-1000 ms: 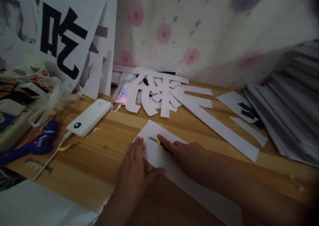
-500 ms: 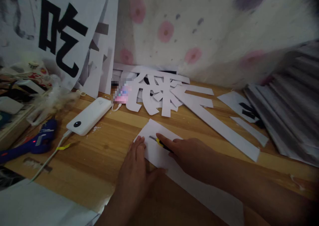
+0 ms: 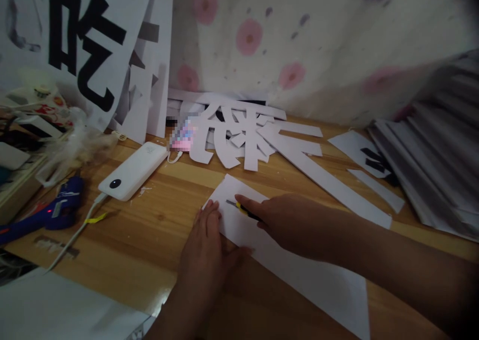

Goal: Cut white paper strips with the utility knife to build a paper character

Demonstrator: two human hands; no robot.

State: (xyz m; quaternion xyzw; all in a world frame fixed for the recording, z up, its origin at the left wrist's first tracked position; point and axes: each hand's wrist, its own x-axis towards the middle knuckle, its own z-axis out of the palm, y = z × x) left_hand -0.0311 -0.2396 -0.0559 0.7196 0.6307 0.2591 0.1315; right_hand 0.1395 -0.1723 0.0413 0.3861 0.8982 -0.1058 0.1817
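On the surface (image 3: pixel 149 230), the sheet (image 3: pixel 318 290) lies slantwise, the left hand (image 3: pixel 202 250) partly open at its edge, seemingly steadying it, the right hand (image 3: pixel 295 222) closed round the cutter (image 3: pixel 245 211), forefinger extended, presumably for control.

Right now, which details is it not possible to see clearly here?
- Knife, its handle: head view, mostly hidden by the right hand.
- Sheet, near end: head view, cut off by the bottom edge.
- Screen: head view, pixelated.
- Stack, far side: head view, cut off by the right edge.
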